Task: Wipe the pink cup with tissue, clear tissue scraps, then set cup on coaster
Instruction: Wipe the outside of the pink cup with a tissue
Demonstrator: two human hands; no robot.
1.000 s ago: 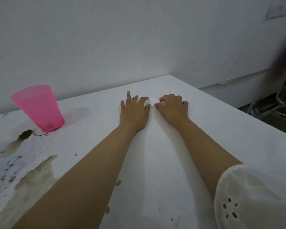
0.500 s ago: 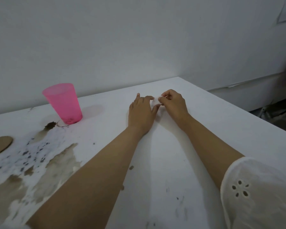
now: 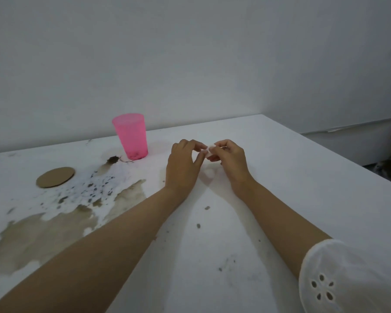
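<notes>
**Tissue (image 3: 208,150) pinched between both hands, cup not yet wiped**

Grip: right hand (image 3: 230,159) has thumb and fingertips pressed together on a small white wad of tissue. Left hand (image 3: 182,164) curls in from the other side and pinches the same wad at its near edge. Both hands are lifted just off the surface (image 3: 280,188), wrists low. Reads as tearing or folding the piece down to size, since holding opposite edges suits that.

Pink cup (image 3: 131,136): upright, mouth up, at the back of the surface near the wall (image 3: 190,64). It is left of the left hand and apart from it, and nothing touches it. Dark bits show at its bottom; can't tell if they are inside or underneath.

Coaster (image 3: 55,177): round, brown, lying flat, further left and nearer than the cup. Nothing on it. A dark stain sits between it and the cup.

Brown patches (image 3: 43,233) cover the left part of the surface. The cup stands right at their edge, which is likely why it needs wiping.

Pale lump (image 3: 209,172) under the hands may be a scrap; too faint to call.

Judgement: early, wipe step not begun. The next move needs one hand freed to steady the cup. It looks like light plastic and could tip or slide if wiped one-handed. Thin tissue may shred.
</notes>
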